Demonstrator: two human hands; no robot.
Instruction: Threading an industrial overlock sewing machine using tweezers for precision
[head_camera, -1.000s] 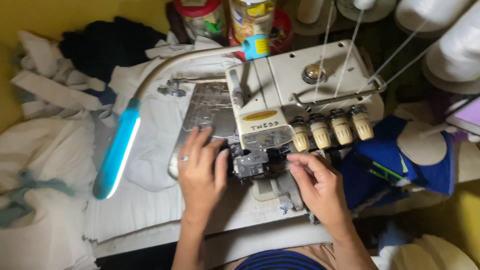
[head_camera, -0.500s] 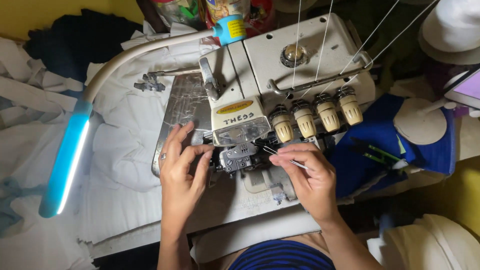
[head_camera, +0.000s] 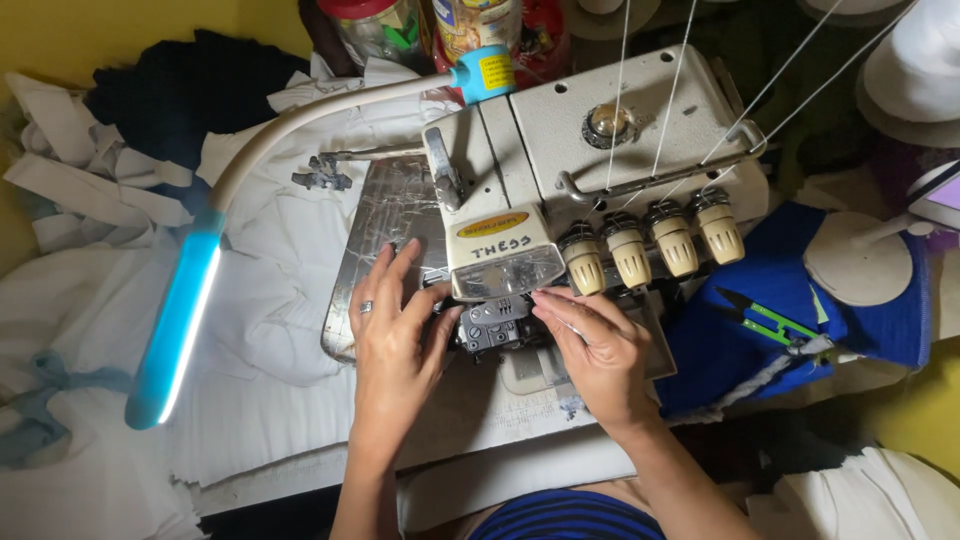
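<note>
A cream overlock sewing machine (head_camera: 620, 140) stands on the table, with several tension knobs (head_camera: 650, 245) along its front and threads running up from it. My left hand (head_camera: 395, 330), a ring on one finger, rests flat beside the dark needle and presser-foot area (head_camera: 492, 325), fingertips touching it from the left. My right hand (head_camera: 600, 350) reaches in from the right, its fingertips pinched at the same mechanism. Whether they hold a thread or a small tool I cannot tell. A shiny metal plate (head_camera: 385, 225) lies behind my left hand.
A lit blue-white lamp bar (head_camera: 175, 335) on a curved white arm hangs over white cloth (head_camera: 260, 300) at left. Blue fabric (head_camera: 740, 340) with green thread snips (head_camera: 765, 318) lies right of the machine. Jars (head_camera: 480, 25) stand behind. White thread cones (head_camera: 915, 55) sit at far right.
The view has shifted so the machine sits higher and nearer. My left hand has slid closer to the presser-foot area. My right hand stays at the mechanism, fingers now pinched tighter.
</note>
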